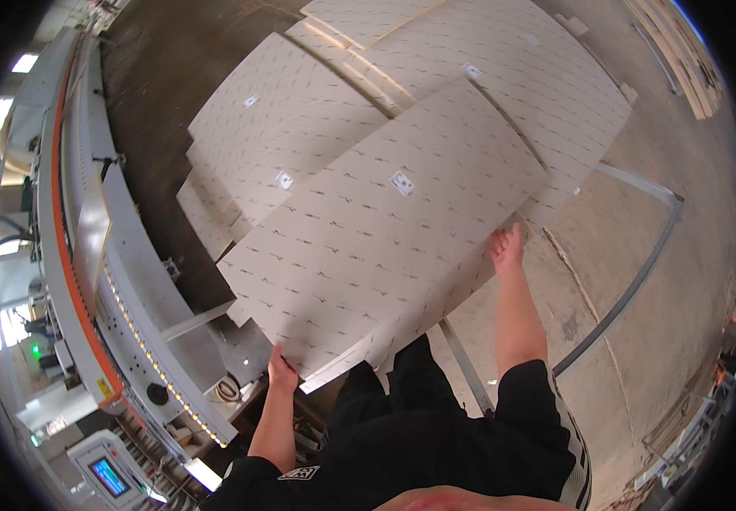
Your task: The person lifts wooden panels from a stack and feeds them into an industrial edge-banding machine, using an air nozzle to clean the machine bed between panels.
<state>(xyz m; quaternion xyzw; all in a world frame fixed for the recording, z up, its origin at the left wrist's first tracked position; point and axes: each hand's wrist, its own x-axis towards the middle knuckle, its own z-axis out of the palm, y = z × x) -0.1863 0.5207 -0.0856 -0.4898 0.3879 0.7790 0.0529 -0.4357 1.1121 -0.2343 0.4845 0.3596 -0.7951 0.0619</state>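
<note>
A large rectangular panel (359, 247), covered in pale grey-brown film with dark printing and a small white label, lies slanted in front of my body. My left hand (281, 371) grips its near left corner, thumb on the edge and the other fingers mostly hidden. Farther right, my right hand (506, 249) holds the near long edge close to the right end, its fingers partly behind the board. The panel's far side overlaps stacked panels of the same kind, a left stack (274, 111) and a right stack (504, 77). Whether it rests on them I cannot tell.
Along the left runs a long grey machine (117, 247) with an orange stripe and a row of small rollers. A control box with a lit screen (110, 477) stands at its near end. A grey metal floor frame (632, 298) is at right; wooden strips (678, 60) lie far right.
</note>
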